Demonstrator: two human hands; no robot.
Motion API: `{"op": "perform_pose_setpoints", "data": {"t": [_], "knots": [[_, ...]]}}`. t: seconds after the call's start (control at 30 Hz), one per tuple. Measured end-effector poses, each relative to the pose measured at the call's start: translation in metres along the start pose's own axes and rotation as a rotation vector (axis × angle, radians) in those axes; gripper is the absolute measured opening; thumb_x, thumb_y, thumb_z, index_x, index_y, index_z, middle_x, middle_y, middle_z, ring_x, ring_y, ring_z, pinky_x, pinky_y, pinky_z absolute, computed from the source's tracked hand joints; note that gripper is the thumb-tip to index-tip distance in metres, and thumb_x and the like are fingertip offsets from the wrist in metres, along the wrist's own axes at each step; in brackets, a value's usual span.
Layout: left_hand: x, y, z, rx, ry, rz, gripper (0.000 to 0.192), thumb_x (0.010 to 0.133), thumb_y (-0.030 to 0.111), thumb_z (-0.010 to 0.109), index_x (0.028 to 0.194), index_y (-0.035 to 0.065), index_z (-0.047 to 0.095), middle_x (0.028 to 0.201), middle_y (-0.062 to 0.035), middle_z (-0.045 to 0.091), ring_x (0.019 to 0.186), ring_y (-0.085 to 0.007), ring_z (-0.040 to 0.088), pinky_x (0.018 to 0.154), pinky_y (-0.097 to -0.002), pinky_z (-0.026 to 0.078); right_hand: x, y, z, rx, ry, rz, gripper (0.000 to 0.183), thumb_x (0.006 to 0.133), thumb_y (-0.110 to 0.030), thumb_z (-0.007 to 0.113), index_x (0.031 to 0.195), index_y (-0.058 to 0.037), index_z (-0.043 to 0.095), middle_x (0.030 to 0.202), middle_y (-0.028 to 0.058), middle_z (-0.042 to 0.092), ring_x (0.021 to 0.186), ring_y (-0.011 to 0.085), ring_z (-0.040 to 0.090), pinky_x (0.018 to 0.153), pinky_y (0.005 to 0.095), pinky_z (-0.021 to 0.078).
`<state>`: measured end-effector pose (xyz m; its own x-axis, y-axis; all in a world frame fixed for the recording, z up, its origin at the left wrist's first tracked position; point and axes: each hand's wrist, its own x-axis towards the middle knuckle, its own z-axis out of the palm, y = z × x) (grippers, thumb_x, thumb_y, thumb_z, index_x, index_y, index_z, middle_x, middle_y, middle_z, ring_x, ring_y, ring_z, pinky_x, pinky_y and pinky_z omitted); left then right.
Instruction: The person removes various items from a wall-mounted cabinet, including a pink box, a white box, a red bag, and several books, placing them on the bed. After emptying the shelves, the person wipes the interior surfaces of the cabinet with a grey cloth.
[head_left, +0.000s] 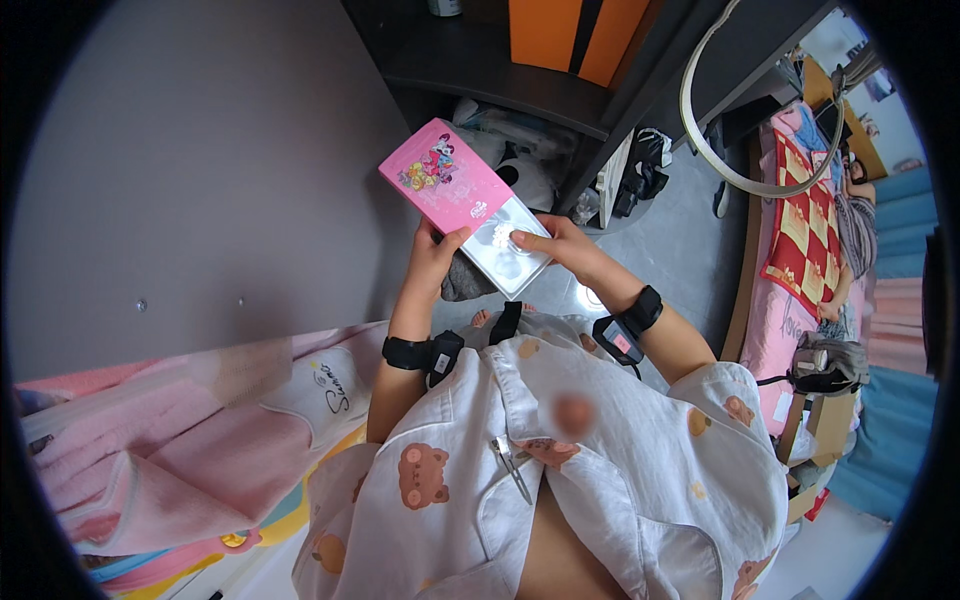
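Between my hands is a flat pink cardboard box sleeve printed with cartoon figures. A shiny silver tray with a clear plastic look sticks out of its near end. My left hand grips the sleeve's lower corner, thumb on top at the edge where the tray comes out. On the tray's right side lies my right hand, its thumb pressed on the upper face and the fingers underneath. Whatever else the sleeve contains is hidden.
Ahead stands a dark shelf unit with an orange box and plastic bags. A grey panel rises at left above pink bedding. A white ring hangs upper right. Beyond it, a person lies on a bed.
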<state>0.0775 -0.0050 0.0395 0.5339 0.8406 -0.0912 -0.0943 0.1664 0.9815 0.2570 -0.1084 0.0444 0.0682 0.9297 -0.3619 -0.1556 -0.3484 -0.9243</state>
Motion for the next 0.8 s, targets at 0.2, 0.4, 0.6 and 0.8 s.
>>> {"op": "perform_pose_setpoints", "data": {"t": [0.2,0.4,0.6,0.8], "knots": [[-0.003,0.003,-0.011,0.023,-0.105,-0.011,0.048,0.073,0.016,0.066,0.113,0.0002,0.045,0.104,-0.0068,0.054,0.097,-0.0142,0.05,0.086,-0.0267,0.037,-0.006,0.002,0.003,0.03,-0.15,-0.061,0.06,0.076,-0.043,0.064,0.112,0.0025,0.051,0.094,0.0063,0.059,0.079,0.008,0.056,0.071,0.0219,0.0425],[-0.004,0.005,0.0,0.059,-0.164,-0.092,0.047,0.073,0.018,0.067,0.112,0.0007,0.048,0.106,-0.007,0.054,0.098,-0.0145,0.049,0.087,-0.0271,0.038,-0.001,0.0,0.007,-0.003,-0.013,-0.067,0.063,0.08,-0.044,0.058,0.12,0.0008,0.039,0.095,0.0091,0.057,0.07,0.012,0.059,0.052,0.0207,0.0502],[-0.006,0.007,0.0,0.04,-0.173,-0.157,0.046,0.074,0.021,0.063,0.113,0.0003,0.048,0.108,-0.0072,0.054,0.1,-0.0142,0.049,0.088,-0.0272,0.038,0.012,-0.007,0.008,-0.08,0.053,-0.31,0.086,0.074,-0.042,0.065,0.134,-0.0028,0.018,0.122,0.0199,0.039,0.102,0.0264,0.049,0.081,0.034,0.0435],[0.002,-0.001,-0.016,-0.18,-0.268,-0.361,0.047,0.08,0.032,0.053,0.115,0.0017,0.049,0.107,-0.0075,0.056,0.094,-0.0164,0.056,0.082,-0.0285,0.045,0.005,-0.027,-0.003,-0.501,-0.203,-0.687,0.093,0.054,-0.033,0.081,0.133,-0.0183,0.034,0.143,0.0183,0.006,0.133,0.0308,0.01,0.103,0.0392,0.0223]]}}
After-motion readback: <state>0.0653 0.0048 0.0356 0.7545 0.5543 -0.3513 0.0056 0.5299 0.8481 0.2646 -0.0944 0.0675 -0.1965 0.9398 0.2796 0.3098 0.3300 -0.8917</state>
